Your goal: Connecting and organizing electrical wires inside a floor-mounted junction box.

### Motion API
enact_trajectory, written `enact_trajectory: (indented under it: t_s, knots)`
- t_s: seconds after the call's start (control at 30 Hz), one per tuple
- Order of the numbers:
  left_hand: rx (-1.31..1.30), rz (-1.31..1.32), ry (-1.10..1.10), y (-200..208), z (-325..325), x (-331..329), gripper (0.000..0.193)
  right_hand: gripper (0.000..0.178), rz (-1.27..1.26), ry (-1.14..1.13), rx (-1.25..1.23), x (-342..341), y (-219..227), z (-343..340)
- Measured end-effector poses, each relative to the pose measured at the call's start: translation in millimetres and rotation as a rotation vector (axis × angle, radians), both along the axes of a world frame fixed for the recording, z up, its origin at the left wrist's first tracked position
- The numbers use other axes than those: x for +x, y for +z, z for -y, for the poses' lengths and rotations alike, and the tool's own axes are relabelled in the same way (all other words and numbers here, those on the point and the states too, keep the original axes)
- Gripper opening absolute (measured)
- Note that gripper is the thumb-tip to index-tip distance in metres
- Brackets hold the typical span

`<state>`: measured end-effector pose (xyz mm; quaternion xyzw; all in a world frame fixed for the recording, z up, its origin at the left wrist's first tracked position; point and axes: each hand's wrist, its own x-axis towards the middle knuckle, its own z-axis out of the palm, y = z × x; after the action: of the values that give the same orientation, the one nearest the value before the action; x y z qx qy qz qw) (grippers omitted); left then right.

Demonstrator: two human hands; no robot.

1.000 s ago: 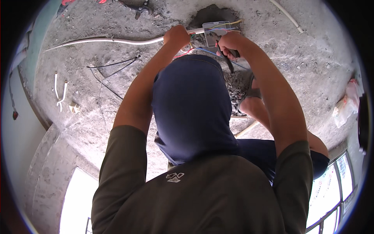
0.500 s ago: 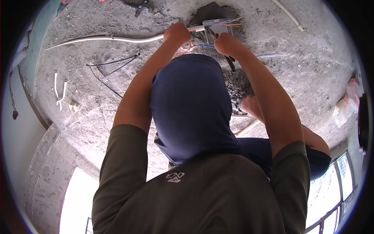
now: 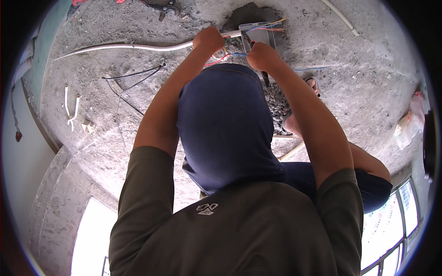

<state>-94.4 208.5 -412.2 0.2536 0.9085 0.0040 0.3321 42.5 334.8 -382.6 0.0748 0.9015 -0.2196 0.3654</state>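
My left hand point(image 3: 209, 40) is closed round a white conduit pipe point(image 3: 161, 47), close to where the pipe meets a pale square junction box point(image 3: 268, 40). In my right hand point(image 3: 263, 56), at the near edge of that box, are dark pliers point(image 3: 265, 79); their handles poke out below my fist and their jaws are mostly hidden. Yellow, blue and orange wires point(image 3: 271, 29) lie across the box. Between my hands run a red wire point(image 3: 223, 58) and a blue wire point(image 3: 238, 54); the fingers hide whether either is gripped.
Black cables point(image 3: 133, 73) and short white pipe pieces point(image 3: 73, 110) lie to the left on rough concrete. A dark tool point(image 3: 165, 9) is at the far side. Rubble point(image 3: 276, 101) lies near my sandalled foot point(image 3: 313, 85). A plastic bag point(image 3: 410, 119) sits at right.
My right hand has shifted slightly left and nearer with the pliers, whose handles now point more straight down. More of my foot shows beside the right forearm. My left hand stays in place.
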Motion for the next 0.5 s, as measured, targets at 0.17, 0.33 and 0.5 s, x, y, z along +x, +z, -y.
enact_trajectory:
  t_s: [0.17,0.33,0.5]
  knots:
    - [0.006,0.011,0.019,-3,4,-3,0.027,0.03,0.087,-0.105,-0.024,-5,14,7]
    - [-0.002,0.036,0.008,3,-4,-1,0.027,0.029,-0.001,-0.155,-0.155,11,-13,7]
    - [0.006,0.03,0.003,4,2,-1,0.029,0.015,0.24,-1.288,-0.578,8,11,21]
